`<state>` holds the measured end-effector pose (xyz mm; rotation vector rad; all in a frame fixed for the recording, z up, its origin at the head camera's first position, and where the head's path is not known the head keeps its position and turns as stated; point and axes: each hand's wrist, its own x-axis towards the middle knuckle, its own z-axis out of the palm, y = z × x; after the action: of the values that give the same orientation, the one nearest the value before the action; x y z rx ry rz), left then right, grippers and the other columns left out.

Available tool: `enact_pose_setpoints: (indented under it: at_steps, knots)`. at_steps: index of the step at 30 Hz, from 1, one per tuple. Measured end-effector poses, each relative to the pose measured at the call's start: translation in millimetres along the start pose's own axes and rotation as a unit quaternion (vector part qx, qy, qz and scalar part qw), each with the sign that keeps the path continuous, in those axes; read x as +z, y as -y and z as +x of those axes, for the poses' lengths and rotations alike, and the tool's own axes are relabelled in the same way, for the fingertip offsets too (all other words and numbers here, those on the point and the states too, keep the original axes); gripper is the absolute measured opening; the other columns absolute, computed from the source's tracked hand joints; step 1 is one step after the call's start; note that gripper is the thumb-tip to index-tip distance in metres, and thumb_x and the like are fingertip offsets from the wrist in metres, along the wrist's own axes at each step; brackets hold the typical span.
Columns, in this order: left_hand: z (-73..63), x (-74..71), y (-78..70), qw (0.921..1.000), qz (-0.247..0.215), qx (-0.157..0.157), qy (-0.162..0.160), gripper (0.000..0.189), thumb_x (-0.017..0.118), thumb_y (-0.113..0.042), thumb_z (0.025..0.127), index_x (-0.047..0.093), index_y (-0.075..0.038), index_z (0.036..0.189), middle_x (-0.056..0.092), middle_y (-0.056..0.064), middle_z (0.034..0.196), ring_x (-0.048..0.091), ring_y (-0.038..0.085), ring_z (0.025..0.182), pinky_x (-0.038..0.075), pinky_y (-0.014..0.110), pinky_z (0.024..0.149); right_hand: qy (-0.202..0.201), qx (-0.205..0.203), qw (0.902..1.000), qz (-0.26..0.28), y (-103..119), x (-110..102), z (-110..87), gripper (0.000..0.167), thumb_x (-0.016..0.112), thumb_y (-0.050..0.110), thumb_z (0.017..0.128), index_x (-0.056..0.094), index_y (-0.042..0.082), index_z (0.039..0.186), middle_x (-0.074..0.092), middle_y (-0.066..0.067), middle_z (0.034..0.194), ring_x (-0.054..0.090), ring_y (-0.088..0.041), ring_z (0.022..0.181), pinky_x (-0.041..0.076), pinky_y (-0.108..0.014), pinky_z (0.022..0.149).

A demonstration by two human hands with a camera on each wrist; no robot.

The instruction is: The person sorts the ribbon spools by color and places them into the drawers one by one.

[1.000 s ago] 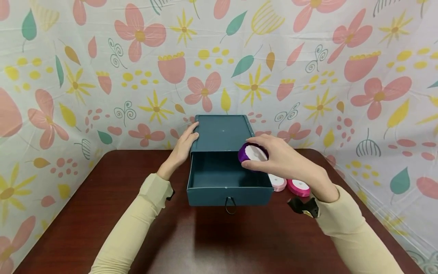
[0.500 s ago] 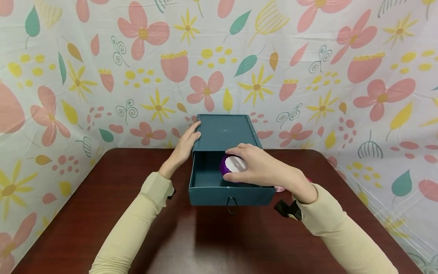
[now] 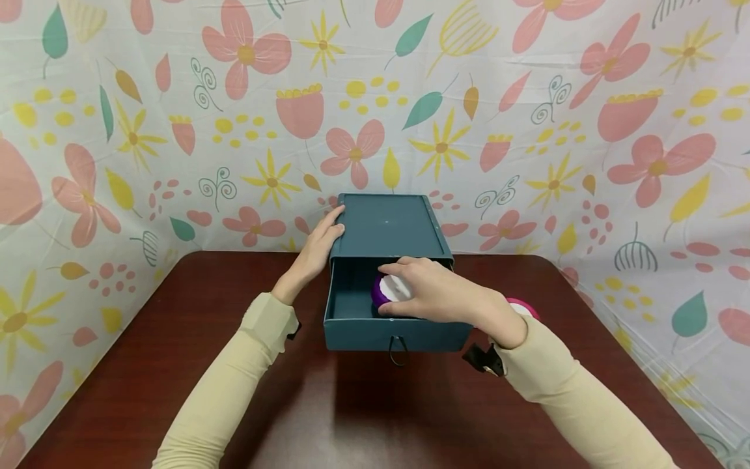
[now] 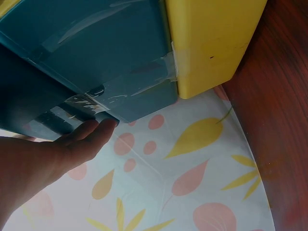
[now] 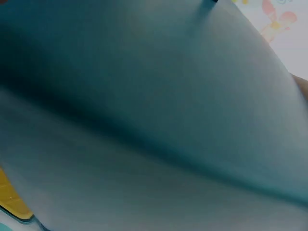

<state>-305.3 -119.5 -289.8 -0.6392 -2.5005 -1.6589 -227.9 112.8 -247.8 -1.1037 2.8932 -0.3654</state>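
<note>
In the head view a teal drawer box (image 3: 387,225) has its drawer (image 3: 357,335) pulled out at the front. Inside the drawer, my right hand (image 3: 439,291) grips a roll of purple ribbon (image 3: 377,294) with a white face, thumb at the near side and fingers over the far side. My left hand (image 3: 312,253) rests with fairly straight fingers against the box's left side; the left wrist view shows its fingertips (image 4: 98,134) touching the teal wall. Only the teal drawer surface (image 5: 159,96) fills the right wrist view, very close; the roll is not visible there.
A black loop pull (image 3: 398,352) hangs on the drawer front. A pink-rimmed ribbon roll (image 3: 523,306) lies on the dark wooden table (image 3: 246,365), mostly behind my right wrist. In the left wrist view a yellow unit (image 4: 211,48) adjoins the teal one. Flowered cloth (image 3: 375,98) hangs behind.
My right hand has carried the purple ribbon roll leftward from the drawer's right edge and lowered it inside the drawer. The left hand has kept its place on the box.
</note>
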Motion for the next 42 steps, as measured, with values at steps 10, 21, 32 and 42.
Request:
enact_pose_setpoints:
  at_steps: [10,21,32,42]
  knots:
    - [16.7,3.5,33.3,0.9996,-0.001,0.018,-0.021,0.054,0.030,-0.036,0.104,0.022,-0.023,0.155,0.013,0.002,0.163,0.012,0.022,0.151,0.014,0.050,0.120,0.005,-0.006,0.9999,0.011,-3,1,0.7,0.064,0.064,0.044,0.090,0.051,0.006,0.139,0.057,-0.011,0.134,0.059,-0.023,0.109,0.054,-0.033,0.084]
    - [15.5,4.7,32.0,0.9994,-0.005,0.026,-0.021,0.055,0.031,-0.035,0.103,0.022,-0.020,0.155,0.013,0.004,0.163,0.015,0.023,0.150,0.017,0.051,0.120,-0.205,-0.114,0.9681,0.087,-4,3,-28.6,0.023,0.068,0.015,0.089,0.069,0.012,0.112,0.070,-0.001,0.105,0.063,-0.012,0.092,0.054,-0.033,0.079]
    - [-0.7,2.7,-0.8,0.9999,-0.009,0.013,0.003,0.054,0.029,-0.022,0.104,0.018,-0.008,0.156,0.010,0.012,0.163,0.012,0.030,0.150,0.016,0.053,0.120,-0.207,-0.271,0.8890,0.306,19,41,-70.9,0.025,0.064,-0.010,0.083,0.070,0.014,0.087,0.068,0.001,0.076,0.059,-0.004,0.065,0.051,-0.018,0.061]
    - [15.1,3.3,31.9,0.9997,-0.002,0.019,-0.015,0.055,0.030,-0.036,0.104,0.020,-0.021,0.156,0.012,0.003,0.163,0.011,0.022,0.151,0.014,0.051,0.120,0.075,-0.149,0.8498,0.500,11,91,-76.5,0.035,0.038,0.008,0.103,0.069,0.001,0.089,0.069,-0.020,0.076,0.061,-0.024,0.055,0.052,-0.027,0.049]
